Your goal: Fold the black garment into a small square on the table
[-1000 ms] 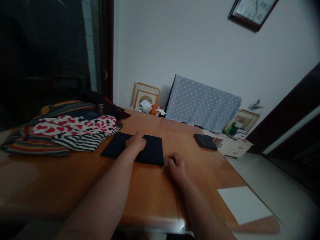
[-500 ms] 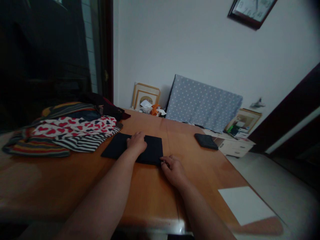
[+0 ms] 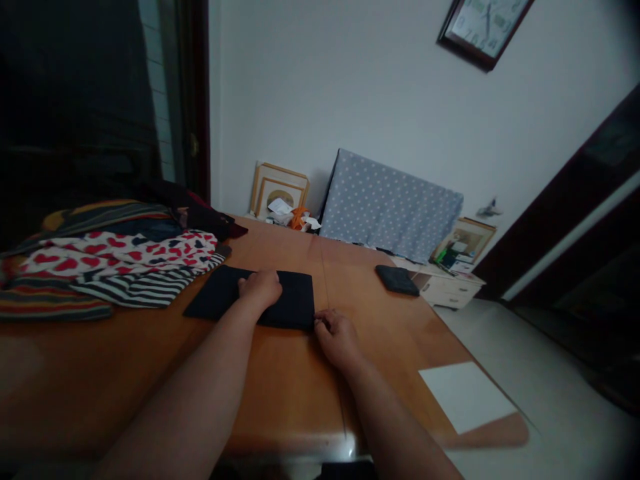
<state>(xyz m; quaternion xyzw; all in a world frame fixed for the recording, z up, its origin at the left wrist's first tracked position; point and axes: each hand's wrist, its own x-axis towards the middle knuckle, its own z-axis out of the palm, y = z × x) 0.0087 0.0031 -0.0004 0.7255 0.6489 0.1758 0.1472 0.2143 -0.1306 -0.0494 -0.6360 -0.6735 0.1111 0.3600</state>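
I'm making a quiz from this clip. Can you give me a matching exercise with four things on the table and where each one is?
Things:
1. black folded cloth
2. small dark folded piece
3. white sheet
4. patterned clothes pile

Places:
A. table's near right corner
B. table's left side
C. under the left hand
D. alone, far right, by the table edge

Pairs: 1-C, 2-D, 3-A, 4-B
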